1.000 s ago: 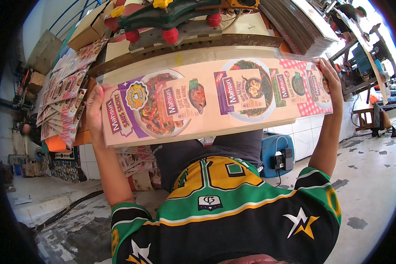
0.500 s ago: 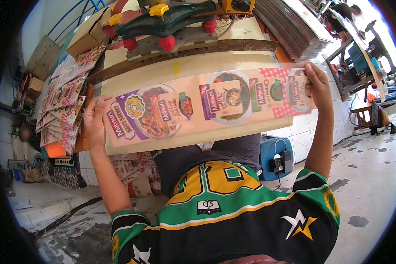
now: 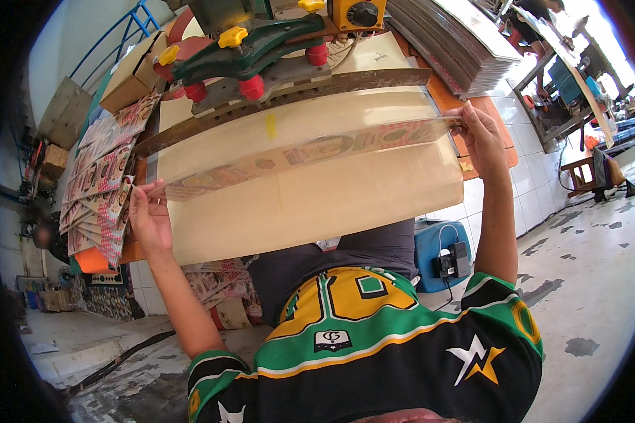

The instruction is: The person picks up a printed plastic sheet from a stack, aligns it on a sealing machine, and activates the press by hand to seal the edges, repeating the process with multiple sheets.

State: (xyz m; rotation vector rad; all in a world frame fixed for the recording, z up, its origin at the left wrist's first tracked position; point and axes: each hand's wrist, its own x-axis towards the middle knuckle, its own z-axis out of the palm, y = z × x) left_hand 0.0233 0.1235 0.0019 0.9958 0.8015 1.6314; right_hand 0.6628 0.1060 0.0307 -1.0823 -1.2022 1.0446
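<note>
Sheet (image 3: pixel 317 153) runs lengthwise from left hand (image 3: pixel 150 220) to right hand (image 3: pixel 482 139), slanting forward.

Workshop, green machine (image 3: pixel 275 51) with yellow knobs (image 3: pixel 233 37), thick stack of sheets (image 3: pixel 466 63), piled printed packets (image 3: pixel 100 176), patchy floor (image 3: pixel 600 282)

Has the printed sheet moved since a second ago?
Yes. Against the cream surface, the lower edge of the printed sheet has shifted up the picture, away from the surface's near edge and toward the metal bar.
</note>
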